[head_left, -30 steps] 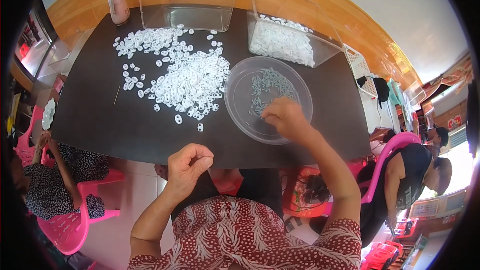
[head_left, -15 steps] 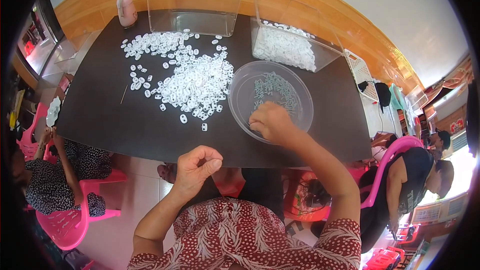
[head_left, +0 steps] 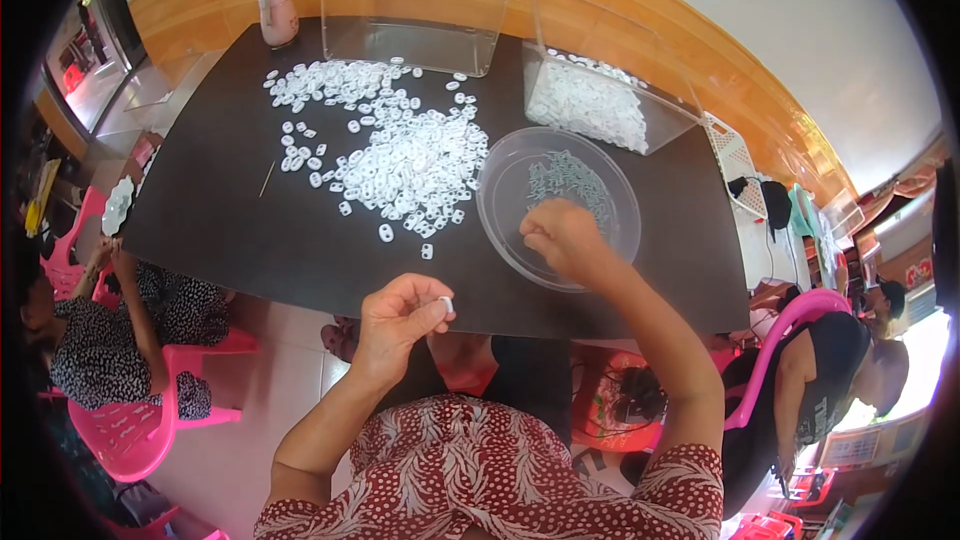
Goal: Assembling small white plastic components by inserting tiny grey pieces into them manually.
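My left hand [head_left: 400,318] is raised near the front edge of the dark table [head_left: 230,230], pinching a small white plastic ring [head_left: 446,305] between thumb and forefinger. My right hand [head_left: 562,238] reaches into a clear round bowl [head_left: 500,210], fingers curled over the small grey-green pieces [head_left: 565,178] inside; whether it grips one I cannot tell. A wide heap of white plastic rings [head_left: 400,155] is spread on the table left of the bowl.
A clear box [head_left: 600,100] with white rings stands behind the bowl, an empty clear box [head_left: 415,10] at the back, a pink bottle [head_left: 277,12] far left. A thin stick [head_left: 266,178] lies on the table. People sit on pink chairs [head_left: 120,430] at both sides.
My left hand has lifted slightly and turned, showing the white ring at its fingertips. My right hand has stayed in the bowl, shifting a little toward its near side.
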A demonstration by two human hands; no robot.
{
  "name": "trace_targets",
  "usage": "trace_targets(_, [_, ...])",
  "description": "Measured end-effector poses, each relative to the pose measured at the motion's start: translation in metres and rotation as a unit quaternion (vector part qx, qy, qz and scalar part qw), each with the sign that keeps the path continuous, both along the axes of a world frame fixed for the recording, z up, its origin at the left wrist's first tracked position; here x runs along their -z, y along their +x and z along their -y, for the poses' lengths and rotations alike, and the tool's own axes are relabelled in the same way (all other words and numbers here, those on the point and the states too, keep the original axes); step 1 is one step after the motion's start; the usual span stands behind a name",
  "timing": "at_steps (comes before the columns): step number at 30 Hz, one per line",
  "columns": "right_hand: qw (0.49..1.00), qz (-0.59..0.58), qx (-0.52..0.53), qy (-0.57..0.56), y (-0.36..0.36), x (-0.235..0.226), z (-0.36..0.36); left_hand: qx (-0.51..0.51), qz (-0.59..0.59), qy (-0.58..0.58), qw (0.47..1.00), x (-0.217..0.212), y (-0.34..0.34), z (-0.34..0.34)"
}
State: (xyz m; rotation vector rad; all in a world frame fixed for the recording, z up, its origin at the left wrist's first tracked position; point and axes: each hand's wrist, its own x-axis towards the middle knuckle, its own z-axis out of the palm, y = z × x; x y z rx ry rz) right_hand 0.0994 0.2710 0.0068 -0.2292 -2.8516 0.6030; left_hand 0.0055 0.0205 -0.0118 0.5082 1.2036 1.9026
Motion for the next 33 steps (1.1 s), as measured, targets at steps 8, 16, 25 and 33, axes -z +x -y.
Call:
trace_targets(8, [0.996, -0.081, -0.016, 0.037, 0.006, 0.007, -0.006, 0.024, -0.012, -0.015, 1.000, 0.002, -0.001, 0.002])
trace_targets(16, [0.994, -0.070, -0.082, 0.028, -0.011, 0.014, 0.011, 0.013, -0.008, -0.020, 1.000, 0.003, 0.000, 0.001])
trace_targets(25, [0.988, -0.084, -0.121, 0.046, -0.018, 0.013, 0.006, -0.022, 0.026, -0.019, 0.999, 0.001, -0.002, -0.003])
trace_targets(33, [0.987, -0.104, 0.027, -0.119, -0.002, -0.035, 0.039, -0.011, 0.055, 0.046, 0.997, -0.007, -0.007, -0.008])
